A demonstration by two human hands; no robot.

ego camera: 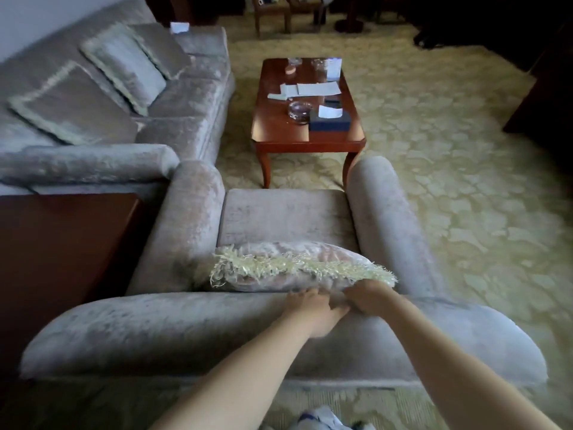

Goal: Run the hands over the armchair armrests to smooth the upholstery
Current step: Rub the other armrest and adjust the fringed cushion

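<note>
I look down over the back of a grey velvet armchair (155, 330). Its left armrest (192, 218) and right armrest (387, 218) run away from me on either side of the seat (285, 215). A fringed cushion (288, 268) leans against the inside of the backrest. My left hand (313, 313) lies on the top of the backrest, its fingers stretched out and touching the cushion's near edge. My right hand (369, 297), close beside it, has its fingers curled over the cushion's right end. Neither hand touches an armrest.
A grey sofa (186, 97) with several cushions stands at the left, and a dark wooden side table (62, 243) fills the corner between it and the armchair. A wooden coffee table (279, 135) with papers, glass dishes and a box stands ahead on patterned carpet (465, 181).
</note>
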